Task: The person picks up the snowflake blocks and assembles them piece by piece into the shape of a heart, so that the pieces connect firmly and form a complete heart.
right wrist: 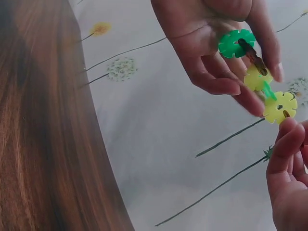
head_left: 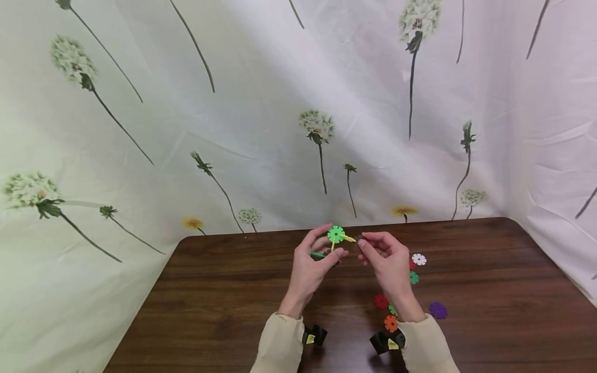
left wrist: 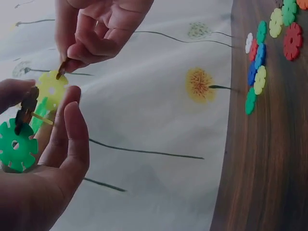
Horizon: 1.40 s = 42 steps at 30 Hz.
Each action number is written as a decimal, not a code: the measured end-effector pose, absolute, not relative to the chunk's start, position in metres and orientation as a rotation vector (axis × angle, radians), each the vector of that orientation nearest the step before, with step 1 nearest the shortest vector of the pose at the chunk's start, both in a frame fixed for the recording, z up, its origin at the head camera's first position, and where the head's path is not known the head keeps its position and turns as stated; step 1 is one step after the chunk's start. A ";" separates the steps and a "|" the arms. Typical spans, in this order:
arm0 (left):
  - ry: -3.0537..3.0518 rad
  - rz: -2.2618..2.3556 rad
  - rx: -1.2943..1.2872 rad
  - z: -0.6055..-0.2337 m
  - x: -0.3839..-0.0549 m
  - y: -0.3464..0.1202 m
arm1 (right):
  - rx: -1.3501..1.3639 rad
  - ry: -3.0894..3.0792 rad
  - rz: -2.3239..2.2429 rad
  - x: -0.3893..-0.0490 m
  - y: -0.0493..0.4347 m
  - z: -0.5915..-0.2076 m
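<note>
Five notched plastic discs make up a chain [right wrist: 259,78] held in the left hand [head_left: 309,265], its thumb and fingers closed in a narrow grip on the chain's lower part. Seen from the head camera, a bright green disc [head_left: 336,229] stands out at the left hand's 1 o'clock, beyond the fingertips. From that disc, an outer yellow disc [head_left: 349,239] points to between 3 and 4 o'clock, an inner yellow disc [head_left: 333,245] sits at 6, and a dark green disc [head_left: 318,254] lies between 7 and 8, inside the hand; a brown disc [right wrist: 251,55] links those last two. At 3 o'clock from the bright green disc, the right hand [head_left: 391,263] pinches a second brown disc [head_left: 360,239] between thumb and fingers, its edge at the outer yellow disc; I cannot tell whether it sits in a slot. Farther out on the dark wooden table [head_left: 210,295], a white disc [head_left: 419,259] lies at the right hand's 3 o'clock, a purple disc [head_left: 438,311] between 4 and 5, and an orange disc [head_left: 390,324] at 6. A flower-printed cloth [head_left: 261,77] hangs at 12.
</note>
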<state>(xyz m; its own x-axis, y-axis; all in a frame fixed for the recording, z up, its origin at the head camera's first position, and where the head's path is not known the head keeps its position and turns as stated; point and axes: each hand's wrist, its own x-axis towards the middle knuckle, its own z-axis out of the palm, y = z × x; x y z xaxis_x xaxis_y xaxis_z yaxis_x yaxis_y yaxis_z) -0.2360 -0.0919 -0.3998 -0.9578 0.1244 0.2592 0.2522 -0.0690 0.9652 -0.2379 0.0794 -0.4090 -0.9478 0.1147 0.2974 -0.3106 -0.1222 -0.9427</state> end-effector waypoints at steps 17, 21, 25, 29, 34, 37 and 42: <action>-2.172 -2.169 -0.383 -0.400 -0.237 -0.092 | 0.305 -1.935 2.019 -0.242 0.084 -0.410; -2.189 -2.198 -0.415 -0.399 -0.238 -0.092 | 0.329 -1.950 1.986 -0.242 0.085 -0.411; -2.215 -2.188 -0.416 -0.397 -0.238 -0.094 | 0.370 -1.964 1.951 -0.241 0.085 -0.410; -2.233 -2.169 -0.399 -0.396 -0.238 -0.095 | 0.420 -1.960 1.916 -0.239 0.085 -0.409; -2.232 -2.137 -0.350 -0.395 -0.237 -0.095 | 0.461 -1.966 1.867 -0.238 0.086 -0.410; -2.207 -2.120 -0.332 -0.396 -0.236 -0.094 | 0.477 -1.955 1.861 -0.237 0.086 -0.409; -2.139 -2.136 -0.365 -0.397 -0.234 -0.092 | 0.510 -1.918 1.819 -0.235 0.085 -0.410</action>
